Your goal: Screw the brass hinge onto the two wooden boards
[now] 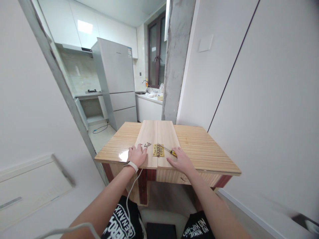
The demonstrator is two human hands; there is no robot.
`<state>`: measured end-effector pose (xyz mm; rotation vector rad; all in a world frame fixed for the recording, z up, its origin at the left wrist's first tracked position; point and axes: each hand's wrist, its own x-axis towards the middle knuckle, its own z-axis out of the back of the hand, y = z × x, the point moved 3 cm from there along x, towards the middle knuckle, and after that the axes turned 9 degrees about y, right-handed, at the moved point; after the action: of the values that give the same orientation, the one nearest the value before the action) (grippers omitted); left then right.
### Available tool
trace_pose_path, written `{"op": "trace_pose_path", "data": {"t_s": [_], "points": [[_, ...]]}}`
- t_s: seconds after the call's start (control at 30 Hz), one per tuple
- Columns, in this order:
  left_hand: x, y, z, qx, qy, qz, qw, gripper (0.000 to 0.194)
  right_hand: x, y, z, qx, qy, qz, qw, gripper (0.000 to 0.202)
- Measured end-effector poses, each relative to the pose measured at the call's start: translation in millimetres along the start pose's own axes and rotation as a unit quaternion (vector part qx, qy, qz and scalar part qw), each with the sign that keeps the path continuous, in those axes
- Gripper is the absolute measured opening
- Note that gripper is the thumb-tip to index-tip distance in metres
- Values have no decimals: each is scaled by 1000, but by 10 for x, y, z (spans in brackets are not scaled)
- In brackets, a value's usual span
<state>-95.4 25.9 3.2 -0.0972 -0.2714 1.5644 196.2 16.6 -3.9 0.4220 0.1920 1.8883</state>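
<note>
Two pale wooden boards point(147, 132) lie side by side on the desk, their long edges meeting. A brass hinge point(158, 150) straddles the seam near their front ends. My left hand point(137, 156) rests on the left board with its fingers spread, close to several loose screws point(147, 145). On the right board is a screwdriver point(171, 152) with a yellow and black handle, its shaft pointing toward the hinge. My right hand point(181, 161) lies on the board with fingers apart, beside the handle and seemingly touching its end. A white band circles my left wrist.
The wood-grain desk point(199, 142) extends to both sides of the boards. A white cable point(132, 186) hangs past its front edge over my lap. White walls flank both sides. Beyond the desk stand a grey fridge point(122, 73) and a sink counter point(149, 106).
</note>
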Motion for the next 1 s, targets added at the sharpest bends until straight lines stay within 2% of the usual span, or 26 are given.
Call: {"op": "trace_pose_path", "data": {"t_s": [0.1, 0.27, 0.43, 0.63, 0.73, 0.87, 1.0], "points": [[-20, -184, -46, -6, -49, 23, 999, 60, -76, -195, 63, -6, 3, -9, 1000, 67], [-101, -484, -109, -12, -69, 4, 998, 67, -201, -459, 161, -9, 6, -18, 1000, 70], [-191, -714, -100, -4, -75, -7, 997, 72, -305, -608, 225, -15, 3, -23, 1000, 67], [-215, -800, -101, -22, -66, -10, 998, 85, -330, -642, 269, -16, 16, -34, 999, 63], [-222, -824, -98, -24, -69, -18, 997, 88, -304, -628, 337, -10, 32, -49, 998, 49], [-260, -884, -56, -7, -96, -44, 994, 82, -251, -588, 407, -7, 51, -45, 998, 32], [-285, -929, -29, -7, -102, -107, 989, 69, -174, -586, 392, -11, 37, -67, 997, 27]]}}
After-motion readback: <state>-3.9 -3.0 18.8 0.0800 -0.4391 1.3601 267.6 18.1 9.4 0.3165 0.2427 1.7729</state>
